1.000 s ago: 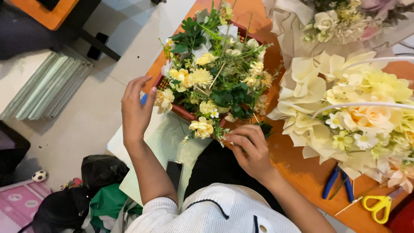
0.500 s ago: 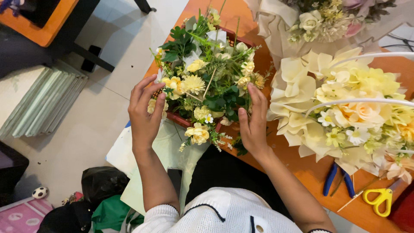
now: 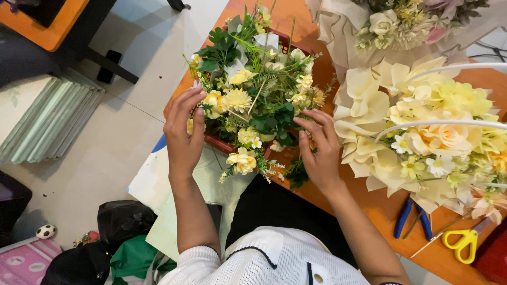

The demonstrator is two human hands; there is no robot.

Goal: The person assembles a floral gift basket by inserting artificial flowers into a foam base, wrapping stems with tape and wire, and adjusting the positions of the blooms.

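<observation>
Yellow flower arrangement (image 3: 253, 100), left hand (image 3: 184, 138), right hand (image 3: 319, 150) flanking, fingers spread

Foliage hides most of the red basket (image 3: 219, 141). The right picture edge cuts the wrapped yellow bouquet (image 3: 422, 132), the top edge the pale bouquet (image 3: 391, 26). Blooms cover the left hand (image 3: 182, 134) fingertips.

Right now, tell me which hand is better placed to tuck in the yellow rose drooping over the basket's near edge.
Probably the left hand: the drooping yellow rose hangs just beside its palm. The right hand sits farther off, fingers at the green leaves.
</observation>
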